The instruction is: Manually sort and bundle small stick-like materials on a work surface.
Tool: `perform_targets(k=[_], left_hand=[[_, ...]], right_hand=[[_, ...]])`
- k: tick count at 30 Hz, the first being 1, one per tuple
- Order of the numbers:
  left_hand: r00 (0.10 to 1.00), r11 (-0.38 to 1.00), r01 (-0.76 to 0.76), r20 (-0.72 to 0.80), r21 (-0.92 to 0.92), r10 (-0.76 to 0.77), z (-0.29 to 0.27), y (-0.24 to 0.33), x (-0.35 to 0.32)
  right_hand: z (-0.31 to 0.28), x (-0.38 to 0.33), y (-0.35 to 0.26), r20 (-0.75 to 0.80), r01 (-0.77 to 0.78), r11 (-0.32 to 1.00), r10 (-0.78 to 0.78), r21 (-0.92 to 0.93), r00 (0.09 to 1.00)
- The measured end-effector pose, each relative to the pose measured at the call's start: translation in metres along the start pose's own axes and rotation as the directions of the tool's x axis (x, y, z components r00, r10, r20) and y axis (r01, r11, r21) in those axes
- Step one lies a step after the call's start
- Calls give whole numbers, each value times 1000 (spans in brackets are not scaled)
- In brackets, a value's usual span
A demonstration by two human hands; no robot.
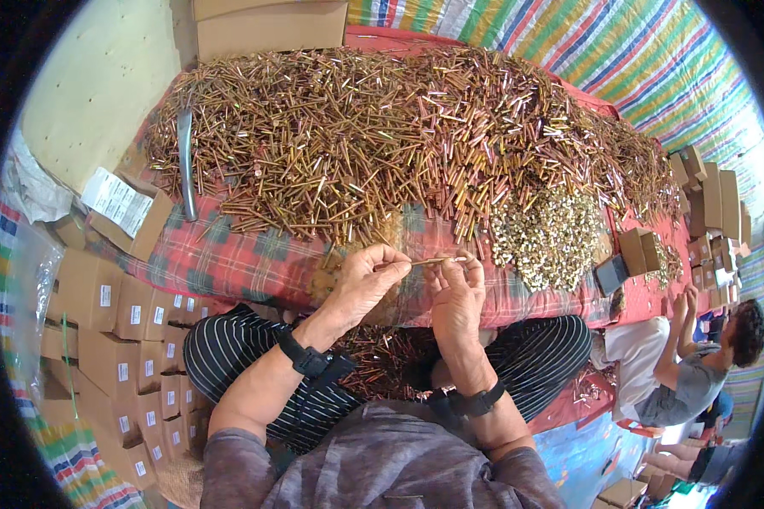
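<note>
Between my two hands a thin brass-coloured rod point(422, 261), possibly a long screw or bolt, lies almost level above the near edge of the cloth. My left hand point(367, 278) pinches its left end between thumb and fingertips. At the other end, my right hand point(457, 299) has its fingers closed around the rod; a small piece there is too small to make out. Just beyond my hands spreads a large heap of similar copper- and brass-coloured rods point(331, 144). To the right of them is a pile of small pale gold metal pieces point(547, 237).
A curved metal bar point(186, 161) stands at the heap's left on the plaid cloth point(272, 254). Labelled cardboard boxes point(110, 365) are stacked at the left. More rods point(382, 365) lie between my legs. A co-worker point(688, 373) sits at the right, near a small open box point(638, 251).
</note>
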State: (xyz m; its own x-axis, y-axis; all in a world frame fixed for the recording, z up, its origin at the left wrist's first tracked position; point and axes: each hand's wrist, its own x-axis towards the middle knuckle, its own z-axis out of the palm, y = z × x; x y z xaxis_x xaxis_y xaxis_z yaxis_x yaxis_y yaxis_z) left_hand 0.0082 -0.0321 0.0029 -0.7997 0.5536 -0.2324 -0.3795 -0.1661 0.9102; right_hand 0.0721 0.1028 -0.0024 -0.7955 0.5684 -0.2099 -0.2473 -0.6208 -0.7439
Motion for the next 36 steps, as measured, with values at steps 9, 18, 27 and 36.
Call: perform_targets(k=[9, 18, 27, 36], left_hand=[[988, 964, -153, 23, 217, 152, -2, -11, 4], [985, 982, 123, 135, -144, -104, 0, -20, 6], [994, 953, 110, 47, -282, -101, 1, -10, 5], [994, 954, 110, 11, -279, -111, -5, -9, 5]], right_hand=[[-1, -4, 5, 5, -57, 998, 57, 6, 998], [-19, 3, -7, 408, 506, 315, -327, -803, 852], [-75, 59, -55, 366, 209, -389, -389, -897, 846], [-65, 55, -49, 382, 230, -386, -385, -894, 840]])
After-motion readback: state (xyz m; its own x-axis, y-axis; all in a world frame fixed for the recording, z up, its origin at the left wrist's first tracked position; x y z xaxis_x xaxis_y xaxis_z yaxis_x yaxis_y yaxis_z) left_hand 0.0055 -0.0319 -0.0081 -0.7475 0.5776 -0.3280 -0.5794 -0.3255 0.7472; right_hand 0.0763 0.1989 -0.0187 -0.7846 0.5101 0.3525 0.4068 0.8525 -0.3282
